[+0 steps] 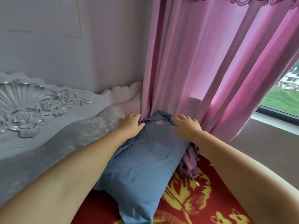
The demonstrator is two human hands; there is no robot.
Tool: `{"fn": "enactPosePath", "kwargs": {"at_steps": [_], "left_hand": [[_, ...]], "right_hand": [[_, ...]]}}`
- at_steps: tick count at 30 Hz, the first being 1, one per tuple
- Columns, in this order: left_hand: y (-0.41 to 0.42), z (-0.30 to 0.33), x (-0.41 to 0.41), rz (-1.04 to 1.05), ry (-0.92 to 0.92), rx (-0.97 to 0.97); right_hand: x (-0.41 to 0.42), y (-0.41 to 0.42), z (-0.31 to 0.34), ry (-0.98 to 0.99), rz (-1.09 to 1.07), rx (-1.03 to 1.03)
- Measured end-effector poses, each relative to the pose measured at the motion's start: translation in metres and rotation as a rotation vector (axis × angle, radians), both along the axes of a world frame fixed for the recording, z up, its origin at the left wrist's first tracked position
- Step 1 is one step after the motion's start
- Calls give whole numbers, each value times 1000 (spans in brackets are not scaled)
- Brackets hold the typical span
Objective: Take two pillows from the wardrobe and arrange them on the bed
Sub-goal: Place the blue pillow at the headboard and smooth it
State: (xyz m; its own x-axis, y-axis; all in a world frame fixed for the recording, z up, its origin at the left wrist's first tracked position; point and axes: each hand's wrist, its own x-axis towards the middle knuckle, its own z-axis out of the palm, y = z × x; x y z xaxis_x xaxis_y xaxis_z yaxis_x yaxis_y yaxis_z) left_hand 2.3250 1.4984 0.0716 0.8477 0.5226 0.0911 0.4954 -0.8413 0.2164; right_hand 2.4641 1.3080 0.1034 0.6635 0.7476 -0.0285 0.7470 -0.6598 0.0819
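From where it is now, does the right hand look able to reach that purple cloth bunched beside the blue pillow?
Probably yes: the right hand rests on the blue pillow, and the purple cloth lies uncovered just below its forearm.

We see two bare forearms entering from the bottom corners of the view, with no sleeve, cuff or glove visible on either one up to the frame edge. Our left hand (130,126) shows short, rounded fingers with plain, short-trimmed nails, and our right hand (186,125) looks the same, its fingers equally short and unadorned. We find no ring, watch, bracelet or strap on either wrist, and both arms look smooth and unmarked along their visible length.
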Motion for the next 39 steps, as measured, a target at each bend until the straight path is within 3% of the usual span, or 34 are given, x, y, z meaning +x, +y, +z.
{"fn": "enactPosePath", "kwargs": {"at_steps": [6, 11, 15, 21, 25, 32, 39], "left_hand": [[-102, -20, 35, 17, 225, 145], [-181, 16, 79, -149, 73, 256], [-186, 21, 51, -72, 46, 277], [-134, 23, -61, 140, 109, 215], [-106, 29, -124, 159, 81, 212], [-95, 21, -186, 17, 82, 163], [-146, 49, -152, -260, 109, 293]], "right_hand": [[30, -94, -30, 72, 123, -14], [77, -166, -18, 41, 54, -89], [82, -167, 5, 41, -52, -54], [4, -106, 4, 5, 66, 24], [-63, -75, -9, 0, 94, 46], [-150, -66, -15, -48, 29, 63], [-184, -113, 2, -118, -71, 158]]}}
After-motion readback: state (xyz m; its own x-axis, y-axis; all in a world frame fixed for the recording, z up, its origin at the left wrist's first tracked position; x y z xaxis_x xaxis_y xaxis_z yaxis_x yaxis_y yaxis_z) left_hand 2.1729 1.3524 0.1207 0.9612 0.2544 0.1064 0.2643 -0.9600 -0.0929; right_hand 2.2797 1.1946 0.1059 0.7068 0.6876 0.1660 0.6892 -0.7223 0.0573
